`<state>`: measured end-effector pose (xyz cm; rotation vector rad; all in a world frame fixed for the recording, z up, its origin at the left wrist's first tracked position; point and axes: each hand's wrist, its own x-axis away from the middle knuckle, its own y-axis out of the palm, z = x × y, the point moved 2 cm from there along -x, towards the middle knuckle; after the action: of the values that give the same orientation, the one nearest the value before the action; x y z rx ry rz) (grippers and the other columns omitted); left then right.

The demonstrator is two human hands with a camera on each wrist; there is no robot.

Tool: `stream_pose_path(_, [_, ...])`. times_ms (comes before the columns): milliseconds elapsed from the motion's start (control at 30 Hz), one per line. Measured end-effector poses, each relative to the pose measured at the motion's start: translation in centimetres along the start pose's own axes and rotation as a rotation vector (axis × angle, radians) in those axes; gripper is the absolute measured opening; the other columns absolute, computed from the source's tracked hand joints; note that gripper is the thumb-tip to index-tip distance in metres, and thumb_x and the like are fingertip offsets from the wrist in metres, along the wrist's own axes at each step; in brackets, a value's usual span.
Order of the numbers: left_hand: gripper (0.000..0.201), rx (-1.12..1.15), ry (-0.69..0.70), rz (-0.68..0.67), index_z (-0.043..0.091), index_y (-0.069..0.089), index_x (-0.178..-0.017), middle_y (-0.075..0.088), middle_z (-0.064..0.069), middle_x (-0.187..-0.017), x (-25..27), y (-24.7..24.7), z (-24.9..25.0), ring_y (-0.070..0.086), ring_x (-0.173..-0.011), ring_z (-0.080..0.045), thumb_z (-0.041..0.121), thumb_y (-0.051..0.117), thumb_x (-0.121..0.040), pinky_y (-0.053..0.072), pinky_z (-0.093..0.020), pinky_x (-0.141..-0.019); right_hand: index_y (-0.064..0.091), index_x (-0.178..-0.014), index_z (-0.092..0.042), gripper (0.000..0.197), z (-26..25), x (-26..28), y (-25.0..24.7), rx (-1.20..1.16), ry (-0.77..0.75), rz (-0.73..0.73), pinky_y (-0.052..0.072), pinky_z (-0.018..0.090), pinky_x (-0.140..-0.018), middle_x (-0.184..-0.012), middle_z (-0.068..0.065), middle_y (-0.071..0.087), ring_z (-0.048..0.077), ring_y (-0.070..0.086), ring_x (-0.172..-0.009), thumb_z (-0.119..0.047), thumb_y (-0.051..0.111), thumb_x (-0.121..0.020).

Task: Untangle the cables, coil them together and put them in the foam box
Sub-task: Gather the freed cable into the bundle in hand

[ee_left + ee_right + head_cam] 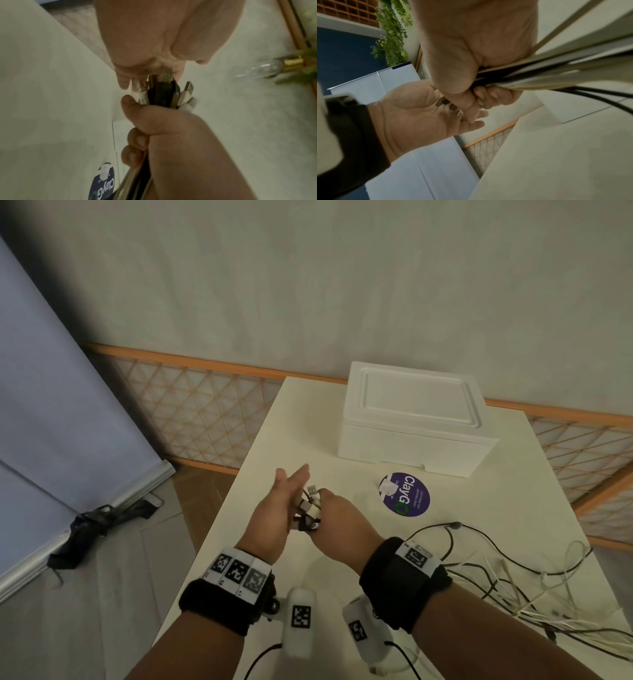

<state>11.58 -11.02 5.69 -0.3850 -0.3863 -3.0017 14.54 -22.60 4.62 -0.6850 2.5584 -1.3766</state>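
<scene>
Now the right hand (337, 510) grips the gathered cable plugs (310, 503), while the left hand (279, 508) lies flat against them. Level the ends before coiling, I judge, keeping the trailing cables (513, 587) free.

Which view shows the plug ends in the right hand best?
Left wrist view: the plug ends stick out of the right hand, close and unobstructed. The head view shows them small between both hands; the right wrist view mostly hides them behind the thumb.

Looks like an office or studio room: a plain white bench (479, 508) against a pale wall (308, 285), an orange lattice panel (191, 405) behind the bench, a roll-up banner (51, 405) standing left of it, wood-look flooring (191, 494) below.
</scene>
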Motion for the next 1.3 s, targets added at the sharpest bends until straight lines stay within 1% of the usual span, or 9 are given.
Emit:
stream_pose_path(100, [0.052, -0.123, 0.1, -0.017, 0.045, 0.051, -0.13, 0.043, 0.017, -0.144, -0.2, -0.2, 0.1, 0.03, -0.138, -0.001, 0.058, 0.016, -0.094, 0.017, -0.036, -0.118, 0.052, -0.101, -0.008, 0.023, 0.1, -0.5, 0.2, 0.012, -0.01, -0.003, 0.048, 0.032, -0.07, -0.093, 0.005, 0.062, 0.022, 0.059, -0.084, -0.024, 0.058, -0.086])
stream_pose_path(300, [0.028, -0.311, 0.166, 0.028, 0.047, 0.055, -0.12, 0.058, 0.008, -0.131, 0.1, 1.3, -0.3, 0.057, -0.115, -0.007, 0.036, 0.038, -0.1, 0.052, -0.028, -0.092, 0.051, -0.11, -0.006, 0.027, -0.2, -1.2, 1.3, 0.1, -0.15, -0.042, 0.035, 0.025, -0.058, -0.091, 0.004, 0.053, 0.012, 0.046, -0.067, -0.01, 0.051, -0.083])
stream_pose_path(433, [0.043, -0.323, 0.117, -0.067, 0.054, 0.046, -0.128, 0.039, 0.012, -0.149, 0.1, 0.9, -0.2, 0.039, -0.135, -0.007, 0.059, 0.038, -0.086, 0.035, -0.037, -0.111, 0.044, -0.112, -0.007, 0.032, -0.1, -0.8, 0.7, -0.022, -0.114, -0.012, 0.041, 0.028, -0.054, -0.083, -0.001, 0.052, 0.014, 0.052, -0.064, -0.009, 0.055, -0.082])
stream_pose_path(500, [0.044, -0.254, 0.138, -0.058, 0.046, 0.048, -0.131, 0.047, 0.013, -0.142, 0.3, 0.7, 0.1, 0.045, -0.128, 0.0, 0.053, 0.039, -0.088, 0.038, -0.03, -0.108, 0.039, -0.117, -0.008, 0.041, -0.1, -0.3, 0.0, -0.118, -0.073, -0.01, 0.045, 0.031, -0.056, -0.085, 0.003, 0.061, 0.019, 0.06, -0.071, -0.007, 0.058, -0.081])
stream_pose_path(567, [0.027, -0.214, 0.221, -0.022, 0.03, 0.057, -0.12, 0.055, 0.014, -0.13, 0.8, 0.5, 0.7, 0.057, -0.11, 0.005, 0.028, 0.045, -0.096, 0.05, -0.019, -0.088, 0.039, -0.12, -0.007, 0.046, 0.1, 0.1, -0.5, -0.168, -0.056, 0.018, 0.049, 0.035, -0.06, -0.089, 0.005, 0.064, 0.022, 0.062, -0.076, -0.005, 0.059, -0.079])
stream_pose_path(667, [0.014, -0.338, 0.274, -0.026, 0.016, 0.065, -0.089, 0.062, 0.007, -0.121, 1.0, -0.3, 0.7, 0.063, -0.107, -0.013, 0.004, 0.057, -0.091, 0.055, -0.029, -0.078, 0.038, -0.12, -0.006, 0.046, 0.5, 0.2, -0.5, -0.153, -0.066, 0.026, 0.048, 0.039, -0.058, -0.087, 0.008, 0.064, 0.026, 0.062, -0.074, -0.005, 0.058, -0.079])
stream_pose_path(867, [0.01, -0.556, 0.261, 0.046, 0.014, 0.067, -0.074, 0.072, 0.003, -0.089, 0.8, -0.9, 0.7, 0.069, -0.087, -0.013, 0.012, 0.071, -0.082, 0.057, -0.045, -0.081, 0.036, -0.125, -0.007, 0.05, 0.2, 0.7, 0.2, -0.049, -0.092, -0.022, 0.036, 0.029, -0.049, -0.082, 0.009, 0.063, 0.026, 0.06, -0.068, -0.001, 0.052, -0.078])
stream_pose_path(1167, [0.012, -0.516, 0.298, 0.08, 0.012, 0.065, -0.081, 0.069, 0.001, -0.085, 1.6, -0.2, 0.4, 0.066, -0.085, -0.016, 0.01, 0.059, -0.091, 0.057, -0.035, -0.073, 0.033, -0.131, -0.009, 0.057, 0.2, 1.1, -0.2, -0.111, -0.116, 0.024, 0.047, 0.036, -0.059, -0.088, 0.009, 0.066, 0.025, 0.062, -0.075, -0.004, 0.057, -0.079])
stream_pose_path(1300, [0.01, -0.308, 0.247, 0.063, 0.01, 0.06, -0.088, 0.069, -0.008, -0.101, 1.4, -0.1, 0.5, 0.065, -0.093, -0.018, 0.008, 0.052, -0.095, 0.053, -0.037, -0.084, 0.042, -0.123, -0.014, 0.052, 0.9, 1.2, -0.4, -0.297, -0.084, 0.046, 0.045, 0.023, -0.065, -0.093, -0.003, 0.062, 0.017, 0.061, -0.082, -0.007, 0.064, -0.077])
